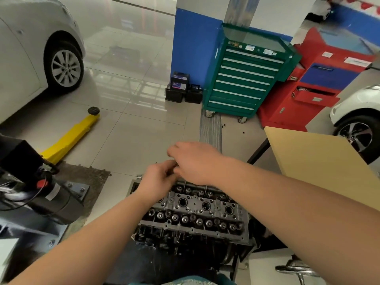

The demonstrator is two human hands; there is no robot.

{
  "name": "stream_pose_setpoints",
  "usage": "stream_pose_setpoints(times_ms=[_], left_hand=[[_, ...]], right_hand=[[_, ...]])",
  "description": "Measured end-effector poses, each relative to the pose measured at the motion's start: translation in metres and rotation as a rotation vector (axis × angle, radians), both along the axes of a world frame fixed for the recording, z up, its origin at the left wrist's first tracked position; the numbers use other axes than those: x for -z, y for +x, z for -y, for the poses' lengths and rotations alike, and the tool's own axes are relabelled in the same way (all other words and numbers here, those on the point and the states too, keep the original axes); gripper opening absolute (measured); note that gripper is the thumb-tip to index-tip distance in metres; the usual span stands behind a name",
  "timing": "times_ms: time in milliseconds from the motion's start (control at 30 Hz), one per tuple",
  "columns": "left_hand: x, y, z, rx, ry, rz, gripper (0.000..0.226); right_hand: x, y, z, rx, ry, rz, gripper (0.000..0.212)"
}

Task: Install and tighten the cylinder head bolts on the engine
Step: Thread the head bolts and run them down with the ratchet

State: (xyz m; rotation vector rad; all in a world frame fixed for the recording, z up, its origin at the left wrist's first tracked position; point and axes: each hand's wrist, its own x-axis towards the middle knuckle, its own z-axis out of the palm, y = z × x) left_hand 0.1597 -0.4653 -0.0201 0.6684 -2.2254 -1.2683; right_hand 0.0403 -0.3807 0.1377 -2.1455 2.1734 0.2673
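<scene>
From the head camera, we look down on the engine [193,214], which sits low in front of us on a dark stand, its cylinder head facing up with a row of round wells along the middle. Our left hand [156,182] and right hand [195,161] meet just above the far edge of the head. The left hand's fingers are curled round a small dark part [172,169], probably a bolt, though it is too hidden to say for sure. The right hand's fingers bend down over the same spot; we cannot tell whether they grip it. Beyond us on the tiled floor stands a green tool cabinet [244,79], a red cabinet [304,93] beside it, and a yellow lift arm [72,136] lies to the left.
</scene>
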Motion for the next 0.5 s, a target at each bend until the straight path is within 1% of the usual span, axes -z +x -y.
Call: stream_pose_setpoints(times_ms=[33, 67, 133, 200, 300, 367, 400, 433, 467, 500], left_hand=[[-0.002, 0.000, 0.002, 0.047, -0.004, 0.017, 0.015], [-0.003, 0.000, 0.004, 0.103, -0.003, 0.042, 0.018], [-0.006, 0.000, 0.005, 0.160, 0.031, 0.052, 0.008], [-0.006, 0.000, 0.000, 0.129, 0.038, -0.010, 0.013], [0.000, -0.003, -0.012, -0.052, -0.091, -0.097, 0.011], [0.001, -0.002, -0.017, -0.116, -0.145, -0.108, 0.016], [0.001, -0.002, -0.016, -0.109, -0.147, -0.098, 0.014], [0.000, -0.001, -0.012, -0.085, -0.140, -0.081, 0.009], [-0.001, 0.000, -0.007, -0.048, -0.120, -0.061, 0.010], [-0.004, 0.002, -0.001, 0.005, -0.089, -0.035, 0.018]], right_hand=[[-0.002, -0.003, -0.003, -0.045, 0.041, 0.006, 0.029], [-0.003, -0.004, -0.005, -0.047, 0.059, 0.003, 0.027], [0.000, -0.004, -0.007, 0.028, 0.031, -0.021, 0.022], [0.005, 0.001, -0.005, 0.142, -0.001, -0.075, 0.018], [0.011, 0.006, 0.000, 0.262, -0.020, -0.142, 0.023], [0.011, 0.005, -0.001, 0.221, -0.033, -0.127, 0.025], [0.011, 0.002, -0.003, 0.164, -0.029, -0.082, 0.026], [0.010, -0.002, -0.006, 0.088, -0.005, -0.020, 0.027], [0.008, -0.007, -0.008, 0.008, 0.028, 0.027, 0.028], [0.006, -0.010, -0.010, -0.053, 0.056, 0.049, 0.028]])
